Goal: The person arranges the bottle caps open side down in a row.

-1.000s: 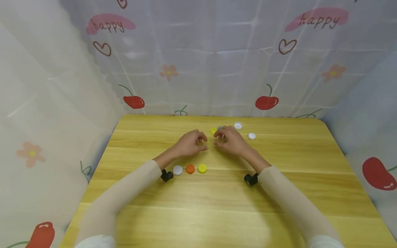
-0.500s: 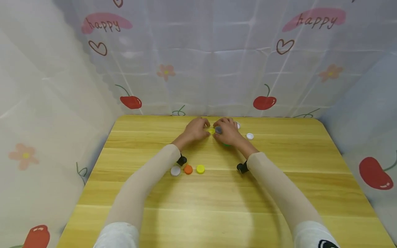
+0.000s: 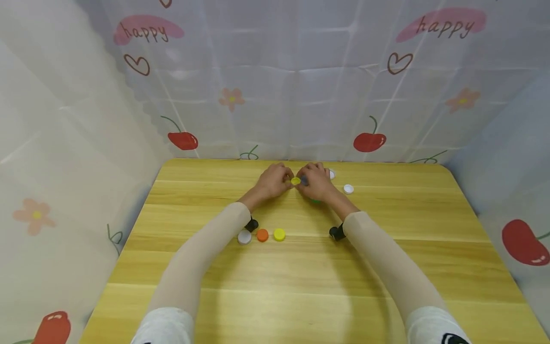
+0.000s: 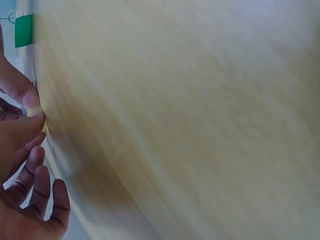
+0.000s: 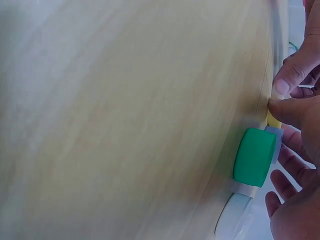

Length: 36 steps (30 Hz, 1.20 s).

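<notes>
A small yellow bottle cap (image 3: 295, 181), its hollow side up, sits between the two hands near the table's far edge. My left hand (image 3: 273, 181) pinches it from the left with thumb and fingers. From the other side my right hand (image 3: 315, 182) grips it too, the thumbs close together in both wrist views. A grey-blue cap (image 3: 304, 180) lies right by the right hand's fingers, partly covered. Below that hand is a green cap (image 5: 255, 157), mostly hidden in the head view.
Two white caps (image 3: 348, 189) lie to the right of the right hand, one partly hidden. Nearer the person, a row holds a white cap (image 3: 244, 237), an orange cap (image 3: 262, 234) and another yellow cap (image 3: 279, 234). A printed curtain (image 3: 275, 110) stands behind the wooden table (image 3: 301, 286).
Both hands have moved forward to the far yellow cap, and their fingers have closed in on it from either side. The near row of caps stays put.
</notes>
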Each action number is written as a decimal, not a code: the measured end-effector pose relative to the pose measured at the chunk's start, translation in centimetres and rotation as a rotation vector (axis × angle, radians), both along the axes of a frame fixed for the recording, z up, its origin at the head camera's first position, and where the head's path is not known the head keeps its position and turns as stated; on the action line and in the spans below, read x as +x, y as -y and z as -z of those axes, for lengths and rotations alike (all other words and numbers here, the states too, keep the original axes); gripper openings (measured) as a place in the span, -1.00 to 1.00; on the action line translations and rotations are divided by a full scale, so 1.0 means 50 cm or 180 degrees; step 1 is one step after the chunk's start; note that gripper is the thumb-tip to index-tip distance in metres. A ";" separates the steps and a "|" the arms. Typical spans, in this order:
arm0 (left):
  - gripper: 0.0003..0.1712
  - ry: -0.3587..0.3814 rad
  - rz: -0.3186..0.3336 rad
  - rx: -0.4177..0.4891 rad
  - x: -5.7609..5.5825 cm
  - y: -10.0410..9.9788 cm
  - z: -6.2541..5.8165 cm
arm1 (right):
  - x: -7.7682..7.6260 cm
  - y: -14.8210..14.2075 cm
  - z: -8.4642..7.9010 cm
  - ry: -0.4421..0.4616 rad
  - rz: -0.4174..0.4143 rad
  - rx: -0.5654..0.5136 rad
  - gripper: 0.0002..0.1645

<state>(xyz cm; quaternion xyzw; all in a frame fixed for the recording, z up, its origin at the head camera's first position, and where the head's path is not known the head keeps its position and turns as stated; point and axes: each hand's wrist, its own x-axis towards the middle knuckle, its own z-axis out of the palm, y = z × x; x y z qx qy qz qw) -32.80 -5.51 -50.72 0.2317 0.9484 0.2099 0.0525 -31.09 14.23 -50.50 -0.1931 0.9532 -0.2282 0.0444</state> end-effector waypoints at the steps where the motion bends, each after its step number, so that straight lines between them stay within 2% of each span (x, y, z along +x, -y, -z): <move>1: -0.67 -0.0006 0.0020 0.0017 0.000 0.001 0.001 | 0.000 0.000 -0.001 -0.0003 -0.0008 0.0008 -0.56; 8: -0.67 0.0005 0.0185 0.0208 0.003 0.015 -0.005 | 0.013 -0.006 -0.008 -0.0153 -0.0177 0.0004 -0.57; 13: -0.72 0.0009 0.0449 0.0460 0.025 0.034 -0.017 | 0.046 -0.022 -0.020 -0.0437 -0.0438 -0.0015 -0.63; 17: -0.74 -0.0011 0.0672 0.0634 0.064 0.056 -0.021 | 0.084 -0.031 -0.032 -0.0560 -0.0704 -0.0110 -0.66; 20: -0.74 -0.0077 0.0833 0.0735 0.104 0.072 -0.021 | 0.119 -0.036 -0.032 -0.0630 -0.0866 -0.0278 -0.68; 24: -0.75 -0.0294 0.1073 0.0693 0.163 0.090 -0.024 | 0.169 -0.038 -0.029 -0.0796 -0.1071 -0.0551 -0.70; 28: -0.73 -0.0553 0.1265 0.0755 0.211 0.104 -0.026 | 0.210 -0.034 -0.031 -0.0921 -0.1181 -0.0720 -0.68; 33: -0.73 -0.0730 0.1351 0.0958 0.248 0.104 -0.018 | 0.238 -0.035 -0.032 -0.0961 -0.1237 -0.0795 -0.67; 35: -0.73 -0.0666 0.1315 0.1025 0.256 0.101 -0.014 | 0.244 -0.036 -0.029 -0.0966 -0.1250 -0.0777 -0.67; 36: -0.73 -0.0563 0.1280 0.1085 0.259 0.100 -0.012 | 0.245 -0.037 -0.027 -0.0973 -0.1254 -0.0773 -0.67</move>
